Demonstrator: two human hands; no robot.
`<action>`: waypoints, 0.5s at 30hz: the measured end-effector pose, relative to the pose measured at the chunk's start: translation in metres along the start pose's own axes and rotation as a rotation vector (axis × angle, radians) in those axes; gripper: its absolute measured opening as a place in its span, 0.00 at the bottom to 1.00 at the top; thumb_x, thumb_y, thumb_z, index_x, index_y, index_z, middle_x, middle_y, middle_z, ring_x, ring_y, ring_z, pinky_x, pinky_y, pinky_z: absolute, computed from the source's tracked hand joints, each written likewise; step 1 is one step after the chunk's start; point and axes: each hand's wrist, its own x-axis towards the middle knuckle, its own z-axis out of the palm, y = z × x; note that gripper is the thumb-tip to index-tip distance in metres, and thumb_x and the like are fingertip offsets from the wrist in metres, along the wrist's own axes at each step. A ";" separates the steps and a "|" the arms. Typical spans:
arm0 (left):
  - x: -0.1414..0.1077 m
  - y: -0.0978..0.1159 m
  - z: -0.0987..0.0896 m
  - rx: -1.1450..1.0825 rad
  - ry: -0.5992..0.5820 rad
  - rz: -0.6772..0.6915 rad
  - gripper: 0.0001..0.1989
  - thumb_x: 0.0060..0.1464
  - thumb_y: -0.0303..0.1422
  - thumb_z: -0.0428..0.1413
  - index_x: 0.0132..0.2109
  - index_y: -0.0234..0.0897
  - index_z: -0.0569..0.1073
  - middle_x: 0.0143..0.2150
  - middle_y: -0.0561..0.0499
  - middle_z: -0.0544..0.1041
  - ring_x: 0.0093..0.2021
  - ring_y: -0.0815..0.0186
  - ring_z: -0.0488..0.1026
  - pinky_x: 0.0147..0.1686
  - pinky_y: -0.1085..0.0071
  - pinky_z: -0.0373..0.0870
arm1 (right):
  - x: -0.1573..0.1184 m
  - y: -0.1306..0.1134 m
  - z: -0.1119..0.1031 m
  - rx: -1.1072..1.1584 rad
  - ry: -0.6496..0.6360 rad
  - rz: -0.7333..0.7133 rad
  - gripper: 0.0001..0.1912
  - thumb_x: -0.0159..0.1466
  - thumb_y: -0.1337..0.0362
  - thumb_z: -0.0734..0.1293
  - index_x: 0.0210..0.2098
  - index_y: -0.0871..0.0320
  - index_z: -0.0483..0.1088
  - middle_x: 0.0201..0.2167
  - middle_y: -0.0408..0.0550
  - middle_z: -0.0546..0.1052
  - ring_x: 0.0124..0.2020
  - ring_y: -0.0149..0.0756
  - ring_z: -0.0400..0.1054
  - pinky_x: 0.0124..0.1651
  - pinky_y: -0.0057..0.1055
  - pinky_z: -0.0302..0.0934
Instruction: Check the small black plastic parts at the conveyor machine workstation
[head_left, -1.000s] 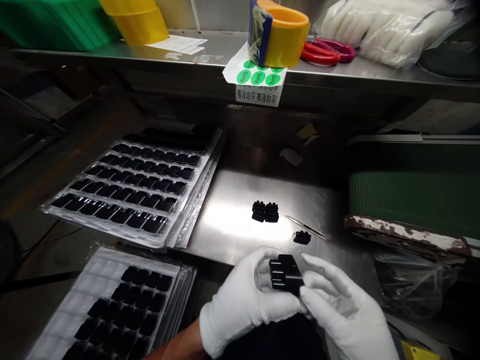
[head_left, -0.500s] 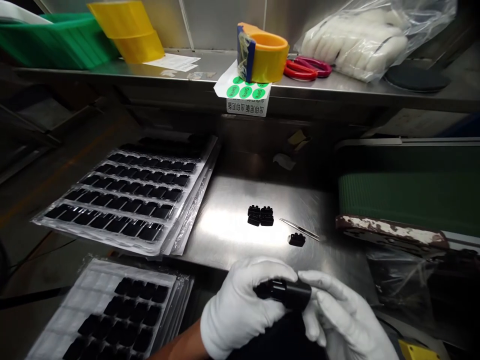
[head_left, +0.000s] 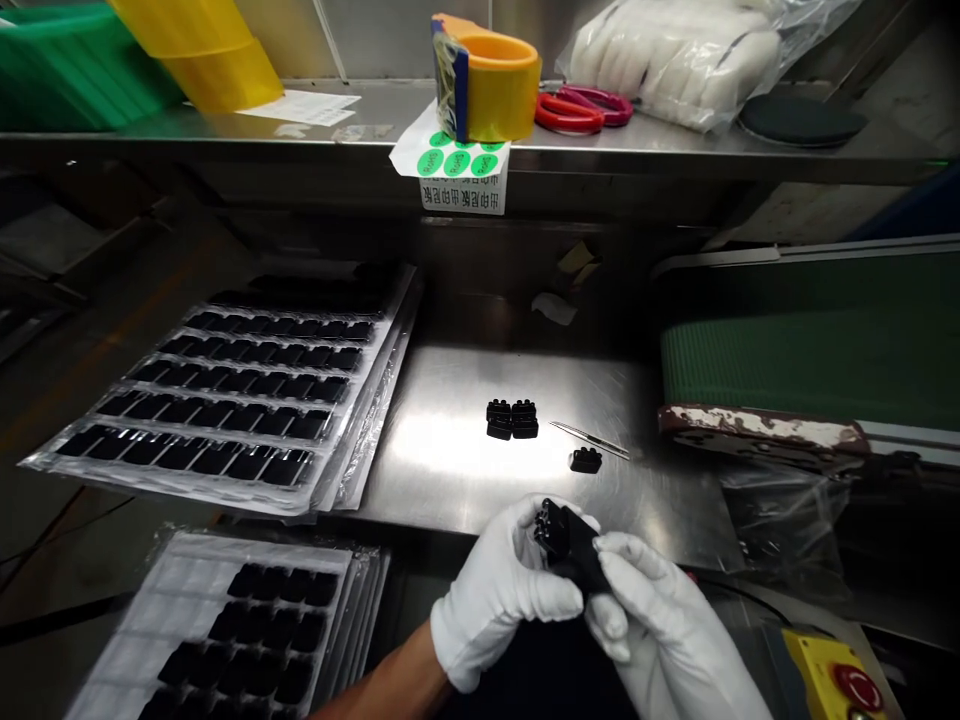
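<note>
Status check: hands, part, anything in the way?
Left hand grips black part; right hand at its lower end, grip unclear. Part held up, tilted. Metal tool and loose pieces on bench beyond, clear of hands.

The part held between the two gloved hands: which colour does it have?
The held part is black; the head view shows it.

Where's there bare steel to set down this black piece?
Free: metal bench between the farther tray stack and the clustered black parts; also right of the lone black part, short of the green conveyor. Crowded: between cluster and lone part, where a slim pointed tool lies.
</note>
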 end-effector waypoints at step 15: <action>0.013 -0.025 0.043 0.115 0.169 -0.267 0.23 0.37 0.17 0.62 0.42 0.34 0.69 0.26 0.55 0.74 0.26 0.68 0.73 0.27 0.74 0.71 | 0.000 0.023 -0.018 0.570 0.244 0.148 0.21 0.47 0.69 0.80 0.40 0.57 0.77 0.41 0.48 0.79 0.38 0.31 0.74 0.40 0.23 0.73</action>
